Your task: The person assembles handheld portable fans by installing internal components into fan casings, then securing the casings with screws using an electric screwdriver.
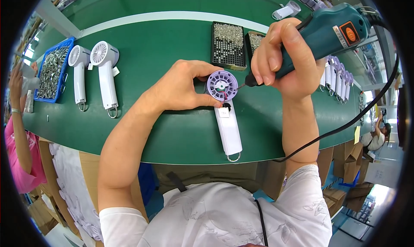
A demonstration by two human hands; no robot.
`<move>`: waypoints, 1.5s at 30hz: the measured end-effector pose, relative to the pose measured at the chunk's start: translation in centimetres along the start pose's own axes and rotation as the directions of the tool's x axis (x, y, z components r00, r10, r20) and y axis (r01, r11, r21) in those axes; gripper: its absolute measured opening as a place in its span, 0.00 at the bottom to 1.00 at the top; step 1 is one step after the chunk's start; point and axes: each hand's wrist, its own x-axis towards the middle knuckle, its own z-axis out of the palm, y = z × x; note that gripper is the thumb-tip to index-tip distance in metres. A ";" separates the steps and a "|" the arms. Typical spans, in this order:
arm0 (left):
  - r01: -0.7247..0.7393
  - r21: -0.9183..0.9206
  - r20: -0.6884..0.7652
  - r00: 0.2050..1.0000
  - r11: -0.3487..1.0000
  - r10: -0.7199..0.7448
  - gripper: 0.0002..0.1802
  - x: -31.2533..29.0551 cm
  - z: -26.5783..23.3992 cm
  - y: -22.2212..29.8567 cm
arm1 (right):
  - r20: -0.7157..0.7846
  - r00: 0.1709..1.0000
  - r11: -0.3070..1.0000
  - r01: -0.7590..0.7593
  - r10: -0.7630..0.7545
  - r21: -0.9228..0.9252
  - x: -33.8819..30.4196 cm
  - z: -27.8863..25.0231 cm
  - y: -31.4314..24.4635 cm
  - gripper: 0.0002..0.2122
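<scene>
On the green table lies a handheld fan (228,130) with a white handle, a wire loop at its near end and a round purple head (222,85). The head's inside shows, with a red wire running down toward the handle. My left hand (185,85) grips the head from the left, thumb below and fingers above. In my right hand (284,59) is a dark green electric screwdriver (325,35), fingers wrapped round its body. Its thin bit (241,87) points left and reaches the right side of the fan head; whether it sits on a screw I cannot make out.
Beyond the fan stands a black screw tray (228,59), with a second tray (255,42) partly behind my right hand. Two fans (103,70) lie left, beside a blue basket (68,46) of metal loops. A black cable (345,128) hangs right. Several fans (336,79) line the right.
</scene>
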 end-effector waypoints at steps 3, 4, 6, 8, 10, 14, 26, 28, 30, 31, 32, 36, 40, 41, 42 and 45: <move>0.017 -0.009 -0.013 1.000 1.000 -0.017 0.37 -0.1 -0.2 0.1 | 0.112 0.994 0.980 0.032 -0.010 -0.198 0.0 -0.2 0.8 0.10; 0.025 -0.047 -0.003 1.000 0.999 -0.026 0.36 -0.1 -0.2 0.2 | 0.070 0.997 0.977 -0.022 0.038 -0.214 -0.1 0.3 0.8 0.09; 0.016 -0.076 -0.001 1.000 0.997 -0.016 0.33 -0.5 -0.6 0.3 | 0.055 0.993 0.974 -0.093 0.107 -0.208 -0.4 1.0 1.1 0.09; -0.085 -0.072 -0.015 0.996 0.994 0.084 0.33 -0.6 -0.6 -0.1 | 0.079 0.987 0.990 -0.142 0.142 -0.001 -0.9 0.5 1.9 0.04; -0.001 -0.117 0.059 0.998 0.993 0.008 0.33 0.0 -0.4 0.4 | 0.155 0.974 0.985 -0.160 0.168 -0.063 -1.2 0.4 1.6 0.06; 0.025 -0.076 0.057 0.998 0.997 -0.020 0.34 -0.3 -0.2 0.3 | 0.200 0.957 0.978 -0.208 0.209 -0.027 -1.1 0.3 2.3 0.09; 0.003 -0.060 0.028 1.000 0.998 -0.002 0.31 0.0 -0.4 0.4 | 0.354 0.913 0.979 -0.179 0.203 -0.097 -0.6 -0.2 0.6 0.20; -0.030 -0.015 0.011 0.999 0.999 0.030 0.31 -0.1 -0.1 0.3 | 0.385 0.911 0.988 -0.121 0.148 -0.093 -0.8 1.3 -2.2 0.23; -0.024 0.017 0.020 1.000 1.000 0.024 0.32 -0.1 -0.1 0.7 | 0.332 0.896 0.935 -0.198 0.295 -0.295 -2.0 1.9 -5.6 0.21; -0.007 0.049 0.022 1.000 0.999 0.006 0.32 -0.2 -0.1 0.8 | 0.361 0.927 0.840 0.114 0.103 -0.531 -2.8 2.1 -5.2 0.17; -0.155 0.007 -0.075 0.985 0.988 0.155 0.32 -0.5 0.7 -0.6 | 0.448 0.890 0.602 0.401 -0.080 -0.690 -3.4 2.5 -4.7 0.14; -0.138 0.034 -0.072 0.988 0.990 0.140 0.30 -0.2 1.3 -0.6 | 0.156 0.945 0.054 0.147 0.287 -0.988 -10.3 2.6 -3.1 0.27; -0.262 0.195 -0.120 0.950 0.945 0.288 0.34 -0.3 2.6 0.5 | -0.020 0.922 -0.137 0.036 0.388 -0.990 -15.7 2.3 -2.6 0.28; -0.300 0.211 -0.122 0.936 0.930 0.330 0.36 -0.3 2.7 0.2 | -0.069 0.915 -0.154 -0.008 0.398 -0.988 -16.3 2.2 -2.6 0.28; -0.327 0.209 -0.141 0.923 0.922 0.359 0.37 -0.6 3.1 0.2 | -0.094 0.920 -0.140 -0.043 0.379 -0.989 -16.7 2.0 -3.2 0.27; -0.263 0.118 -0.137 0.951 0.958 0.278 0.37 -0.6 3.2 0.5 | -0.247 0.929 -0.166 -0.207 0.276 -0.964 -18.8 0.0 -5.7 0.23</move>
